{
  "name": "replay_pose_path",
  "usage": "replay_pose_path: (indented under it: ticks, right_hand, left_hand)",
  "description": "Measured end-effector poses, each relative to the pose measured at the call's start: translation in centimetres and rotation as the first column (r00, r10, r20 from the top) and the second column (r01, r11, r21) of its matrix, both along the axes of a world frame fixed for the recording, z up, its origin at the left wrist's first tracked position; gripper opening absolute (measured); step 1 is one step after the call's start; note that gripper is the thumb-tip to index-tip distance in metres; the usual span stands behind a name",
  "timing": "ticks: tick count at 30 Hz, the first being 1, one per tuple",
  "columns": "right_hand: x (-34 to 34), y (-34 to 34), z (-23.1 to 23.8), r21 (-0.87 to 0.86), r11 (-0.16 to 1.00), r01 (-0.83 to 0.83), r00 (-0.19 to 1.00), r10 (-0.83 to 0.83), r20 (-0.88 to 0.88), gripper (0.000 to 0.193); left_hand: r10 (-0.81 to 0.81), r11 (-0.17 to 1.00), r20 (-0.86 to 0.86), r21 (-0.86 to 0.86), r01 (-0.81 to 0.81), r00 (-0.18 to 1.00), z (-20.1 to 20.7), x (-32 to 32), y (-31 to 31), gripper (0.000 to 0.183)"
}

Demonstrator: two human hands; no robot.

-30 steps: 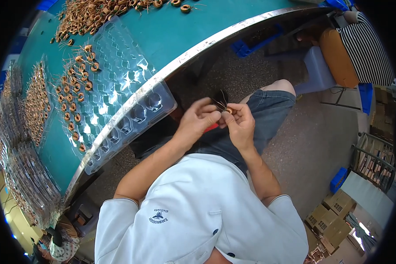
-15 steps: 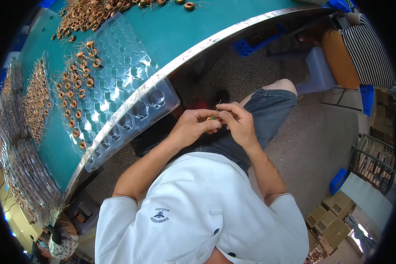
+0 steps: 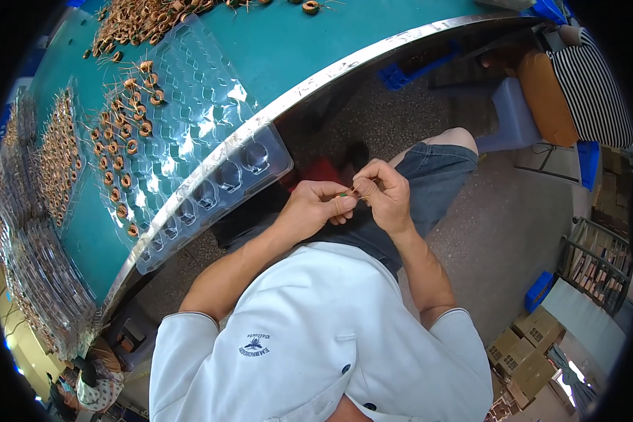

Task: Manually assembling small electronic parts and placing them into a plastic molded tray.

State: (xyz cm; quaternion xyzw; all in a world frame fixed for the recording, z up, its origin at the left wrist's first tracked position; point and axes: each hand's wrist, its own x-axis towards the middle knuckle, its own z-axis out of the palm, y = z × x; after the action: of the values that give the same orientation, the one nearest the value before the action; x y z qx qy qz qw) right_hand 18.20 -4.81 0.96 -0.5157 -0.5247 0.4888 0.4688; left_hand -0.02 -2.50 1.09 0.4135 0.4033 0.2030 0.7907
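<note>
Ring coil [image 3: 343, 195] in the grasp of the left hand [image 3: 313, 211], at two o'clock from the wrist. Shows a little green at the fingertips; lies mostly hidden by them. Sits above dark shorts [image 3: 436, 176], apart from the table [image 3: 281, 42]. At three o'clock from the left hand, the right hand [image 3: 389, 199], just beside the coil, thumb and forefinger pinched on thin wire leads [image 3: 365, 197]. At ten o'clock from both hands, a clear plastic tray [image 3: 200, 84] on the table, overhanging its metal rim [image 3: 309, 86]. Carries rows of copper-coloured coils [image 3: 145, 129] on its left side. Between ten and eleven o'clock, a loose heap of coils [image 3: 130, 28]. Near nine o'clock, another batch of coils [image 3: 62, 158]; between eight and nine, stacked trays [image 3: 49, 274]. At two o'clock, a pale purple stool [image 3: 510, 116] and a co-worker in a striped top [image 3: 591, 91]. At four o'clock, a blue bin [image 3: 539, 290] and cardboard boxes [image 3: 531, 359]
</note>
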Motion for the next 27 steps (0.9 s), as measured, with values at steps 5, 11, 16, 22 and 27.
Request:
replay_pose_path:
  ticks: [5,11,16,22,27]
  right_hand:
    - [-1.0,1.0,1.7,-0.166,0.973,0.162,0.955,-0.197,-0.222,0.008]
    - [-1.5,0.7,4.0,-0.220,0.975,0.032,0.999,-0.024,0.038,0.011]
    - [-2.8,1.5,5.4,-0.148,0.989,-0.011,0.971,0.047,0.235,0.009]
    - [-5.1,4.0,8.7,0.158,0.979,-0.131,0.939,0.071,0.336,0.011]
    - [-10.5,11.1,13.3,0.232,0.930,-0.286,0.906,0.183,0.381,0.007]
  left_hand:
    - [0.165,0.983,0.208,-0.115,-0.143,0.964,-0.1,-0.2,0.0,0.026]
    - [0.281,0.960,0.196,-0.074,-0.271,0.940,1.0,-0.6,0.5,0.024]
    - [0.166,0.981,0.146,0.074,-0.178,0.975,1.8,-1.8,0.7,0.021]
    - [0.220,0.964,0.258,0.089,-0.250,0.941,2.7,-4.0,0.3,0.030]
    - [0.257,0.933,0.442,0.117,-0.339,0.859,2.4,-6.8,-0.1,0.045]
